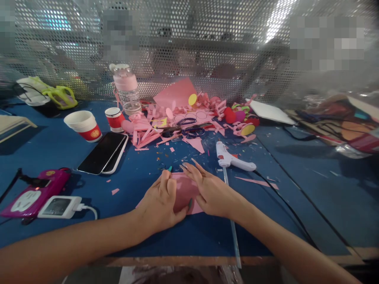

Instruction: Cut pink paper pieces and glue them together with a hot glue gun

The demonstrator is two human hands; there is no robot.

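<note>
A pink craft sheet [186, 189] lies on the blue table between my hands, partly covered by them; whether it is paper or foam I cannot tell. My left hand [156, 205] grips it from the left, fingers curled and thumb along its near side. From the right, my right hand [216, 193] rests on the sheet with its fingers stretched out. A white hot glue gun [233, 159] lies beyond my right hand, a long clear glue stick [235, 236] running from it toward the table's near edge, partly behind my right wrist.
Pink scraps [145, 130] and dark-handled scissors [194, 129] lie in a heap further back. On the left are two stacked phones [102, 154], paper cups [83, 124], a water bottle [127, 86] and a magenta power bank [37, 195]. A perforated metal screen [189, 51] stands behind.
</note>
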